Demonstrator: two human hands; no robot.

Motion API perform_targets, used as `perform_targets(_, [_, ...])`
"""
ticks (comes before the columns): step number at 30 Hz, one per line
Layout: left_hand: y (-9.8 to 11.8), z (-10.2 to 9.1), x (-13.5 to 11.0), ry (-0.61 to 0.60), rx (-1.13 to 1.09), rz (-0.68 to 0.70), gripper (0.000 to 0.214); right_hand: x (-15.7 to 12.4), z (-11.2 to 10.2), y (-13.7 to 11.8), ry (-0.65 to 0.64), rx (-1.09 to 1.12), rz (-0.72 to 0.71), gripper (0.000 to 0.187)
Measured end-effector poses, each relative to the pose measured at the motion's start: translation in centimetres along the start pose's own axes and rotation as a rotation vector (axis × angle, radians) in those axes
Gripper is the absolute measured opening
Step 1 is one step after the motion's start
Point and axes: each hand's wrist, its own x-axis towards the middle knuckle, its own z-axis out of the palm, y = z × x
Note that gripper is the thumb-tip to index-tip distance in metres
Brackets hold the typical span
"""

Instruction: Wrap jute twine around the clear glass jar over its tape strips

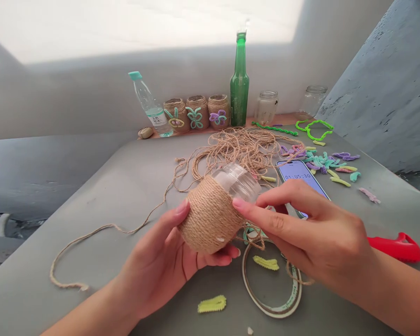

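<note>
My left hand (pixel 168 256) cradles a glass jar (pixel 219 205) from below, fingers curled round its base. The jar lies tilted and is wound with jute twine over most of its body; its clear neck points away from me. My right hand (pixel 311 233) is closed in a pinch at the jar's upper edge, fingertips pressing the twine against the glass. A loose twine strand (pixel 101 231) trails left across the grey table (pixel 119 186), and a tangled heap of twine (pixel 245 147) lies behind the jar.
A phone (pixel 299 175) showing a timer lies by my right hand. Red scissors handle (pixel 399 247), a tape ring (pixel 273 289), pipe-cleaner pieces (pixel 329 161). Against the wall: water bottle (pixel 150 105), three twine-wrapped jars (pixel 196 112), green bottle (pixel 239 81), two bare jars (pixel 266 106).
</note>
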Motion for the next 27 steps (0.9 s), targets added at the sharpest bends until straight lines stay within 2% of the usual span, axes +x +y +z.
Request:
perform_targets(4, [0.3, 0.2, 0.2, -0.008, -0.041, -0.041, 0.059, 0.2, -0.5, 0.6, -0.106, -0.065, -0.019, 0.054])
perform_targets(7, [0.7, 0.3, 0.2, -0.020, -0.092, -0.055, 0.060, 0.5, -1.0, 0.9, -0.153, -0.043, -0.029, 0.056])
perform_targets(13, [1.7, 0.0, -0.2, 0.068, -0.124, 0.044, 0.062, 1.3, -1.2, 1.1, 0.020, 0.143, 0.102, 0.043])
perform_targets(15, [2.0, -0.1, -0.3, 0.097, -0.137, 0.075, 0.064, 1.4, -1.4, 1.3, 0.006, 0.155, 0.168, 0.033])
perform_targets(17, [2.2, -0.2, -0.5, 0.132, -0.144, 0.106, 0.065, 1.5, -1.7, 1.8, -0.128, 0.162, 0.232, 0.024])
perform_targets(20, [2.1, -0.2, -0.6, 0.167, -0.149, 0.121, 0.065, 1.4, -2.2, 2.5, -0.484, 0.203, 0.320, 0.027])
perform_targets(22, [2.0, -0.2, -0.5, 0.161, -0.159, 0.108, 0.065, 1.3, -2.2, 2.7, -0.587, 0.243, 0.364, 0.016])
perform_targets(24, [1.9, -0.1, -0.4, 0.145, -0.166, 0.098, 0.065, 1.4, -2.0, 2.6, -0.519, 0.297, 0.418, 0.010])
perform_targets(27, [1.8, -0.1, -0.3, 0.138, -0.160, 0.103, 0.065, 1.7, -1.5, 2.2, -0.248, 0.429, 0.524, 0.012])
